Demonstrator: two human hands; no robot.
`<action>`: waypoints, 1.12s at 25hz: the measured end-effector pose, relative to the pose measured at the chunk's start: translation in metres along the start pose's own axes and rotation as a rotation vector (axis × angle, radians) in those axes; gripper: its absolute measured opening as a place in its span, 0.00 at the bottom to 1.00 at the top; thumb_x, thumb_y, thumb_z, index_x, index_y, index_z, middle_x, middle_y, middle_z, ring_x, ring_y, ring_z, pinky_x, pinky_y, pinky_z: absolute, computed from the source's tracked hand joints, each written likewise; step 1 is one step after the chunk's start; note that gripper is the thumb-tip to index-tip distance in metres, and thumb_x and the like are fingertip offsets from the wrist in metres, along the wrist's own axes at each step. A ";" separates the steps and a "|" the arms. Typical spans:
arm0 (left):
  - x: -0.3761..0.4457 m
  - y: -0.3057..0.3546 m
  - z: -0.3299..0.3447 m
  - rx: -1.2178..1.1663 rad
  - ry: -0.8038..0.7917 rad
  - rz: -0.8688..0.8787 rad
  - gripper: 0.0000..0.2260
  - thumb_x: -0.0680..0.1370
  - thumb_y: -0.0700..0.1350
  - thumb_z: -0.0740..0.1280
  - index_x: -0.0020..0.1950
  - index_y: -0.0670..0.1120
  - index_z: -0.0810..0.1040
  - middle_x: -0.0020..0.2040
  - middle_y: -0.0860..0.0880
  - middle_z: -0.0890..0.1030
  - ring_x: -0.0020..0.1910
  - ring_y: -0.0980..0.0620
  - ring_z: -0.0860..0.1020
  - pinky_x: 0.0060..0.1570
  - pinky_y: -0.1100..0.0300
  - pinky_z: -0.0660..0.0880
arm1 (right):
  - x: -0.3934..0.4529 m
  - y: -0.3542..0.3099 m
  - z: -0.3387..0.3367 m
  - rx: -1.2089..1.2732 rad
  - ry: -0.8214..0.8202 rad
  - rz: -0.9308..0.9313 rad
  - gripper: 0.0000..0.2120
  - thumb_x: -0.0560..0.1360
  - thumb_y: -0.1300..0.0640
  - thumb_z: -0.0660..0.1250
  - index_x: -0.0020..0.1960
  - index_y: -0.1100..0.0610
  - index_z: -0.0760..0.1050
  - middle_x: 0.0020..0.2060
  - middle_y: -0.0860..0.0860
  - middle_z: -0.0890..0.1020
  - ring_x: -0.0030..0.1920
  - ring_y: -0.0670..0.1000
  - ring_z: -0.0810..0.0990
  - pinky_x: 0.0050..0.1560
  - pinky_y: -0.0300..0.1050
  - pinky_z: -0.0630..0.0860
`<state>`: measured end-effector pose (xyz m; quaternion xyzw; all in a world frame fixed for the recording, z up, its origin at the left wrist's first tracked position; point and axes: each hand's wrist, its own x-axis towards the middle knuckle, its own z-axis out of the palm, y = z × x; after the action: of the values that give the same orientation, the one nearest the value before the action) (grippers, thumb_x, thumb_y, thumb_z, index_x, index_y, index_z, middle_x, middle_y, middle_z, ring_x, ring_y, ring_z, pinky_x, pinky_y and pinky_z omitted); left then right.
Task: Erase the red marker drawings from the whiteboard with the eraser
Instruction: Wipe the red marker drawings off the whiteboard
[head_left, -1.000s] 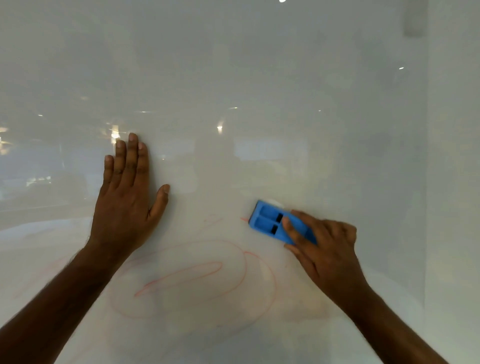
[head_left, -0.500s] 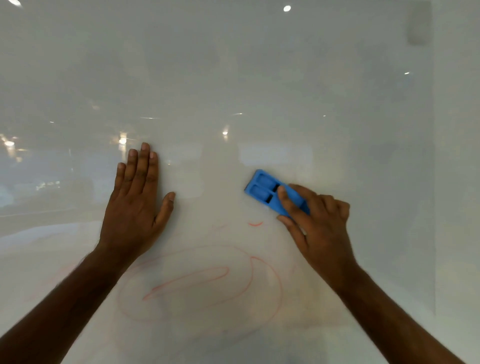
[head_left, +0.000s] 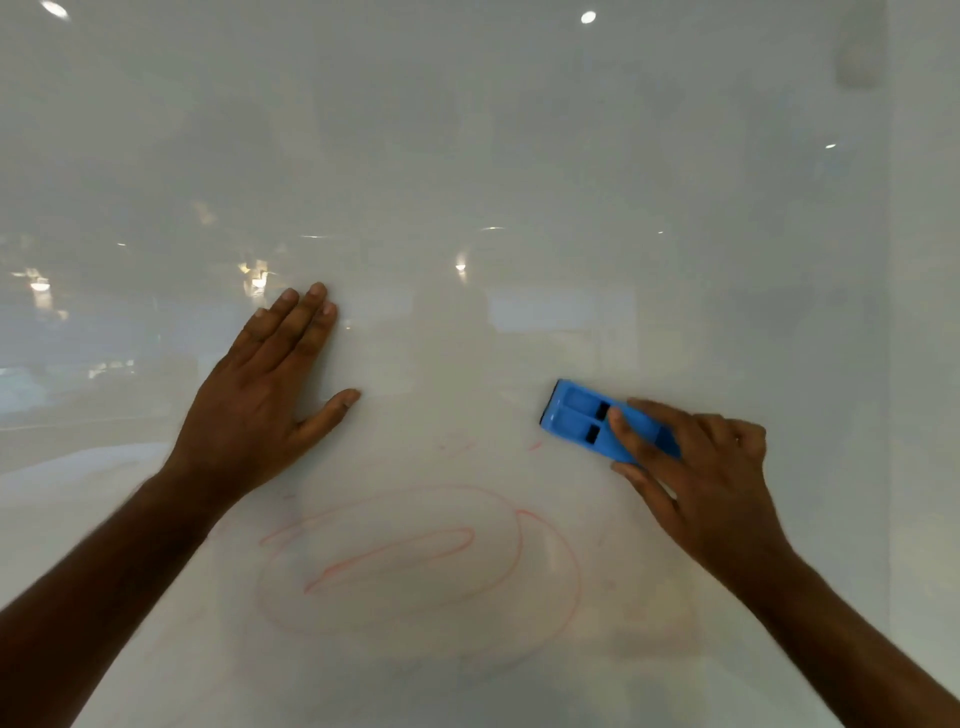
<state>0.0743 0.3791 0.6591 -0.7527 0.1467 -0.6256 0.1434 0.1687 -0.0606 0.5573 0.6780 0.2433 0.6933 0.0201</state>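
Observation:
A glossy whiteboard (head_left: 467, 156) fills the view. Faint red marker loops (head_left: 415, 561) lie low in the middle, one small oval inside larger ones, partly smeared. A short red dash (head_left: 535, 446) sits just left of and below the eraser. My right hand (head_left: 696, 467) grips the blue eraser (head_left: 587, 421), pressing it flat on the board at the right, above the loops. My left hand (head_left: 265, 405) rests flat on the board at the left, fingers spread, holding nothing.
The board's right edge (head_left: 889, 364) runs down the far right, with a pale wall beyond it. A grey blurred object (head_left: 857, 47) sits near the top right corner. Ceiling light reflections dot the board surface.
My right hand carried the eraser up off a red dash, then right and slightly down. The dash is uncovered now. My left hand stays planted; the view shifted a little.

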 end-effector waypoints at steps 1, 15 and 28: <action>0.004 -0.002 -0.001 -0.016 0.029 0.010 0.34 0.85 0.60 0.64 0.85 0.40 0.66 0.87 0.44 0.65 0.86 0.42 0.64 0.85 0.46 0.62 | 0.012 -0.002 0.002 0.020 0.004 0.050 0.23 0.84 0.42 0.61 0.77 0.46 0.70 0.67 0.52 0.79 0.48 0.57 0.78 0.51 0.57 0.67; 0.013 -0.013 0.004 -0.030 0.105 0.015 0.31 0.86 0.59 0.66 0.81 0.39 0.72 0.83 0.42 0.71 0.82 0.38 0.69 0.82 0.43 0.65 | 0.002 -0.002 -0.001 0.031 -0.018 0.068 0.22 0.84 0.43 0.61 0.76 0.47 0.73 0.67 0.51 0.79 0.48 0.58 0.79 0.53 0.59 0.66; 0.009 -0.018 0.011 0.069 0.042 -0.099 0.37 0.87 0.61 0.55 0.89 0.39 0.52 0.90 0.41 0.52 0.89 0.40 0.49 0.88 0.44 0.45 | -0.038 -0.046 0.013 0.144 -0.039 -0.022 0.21 0.86 0.41 0.58 0.77 0.45 0.70 0.69 0.52 0.79 0.49 0.56 0.77 0.53 0.58 0.68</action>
<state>0.0880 0.3920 0.6725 -0.7404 0.0904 -0.6523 0.1349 0.1702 -0.0296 0.5051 0.6886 0.2994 0.6603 -0.0165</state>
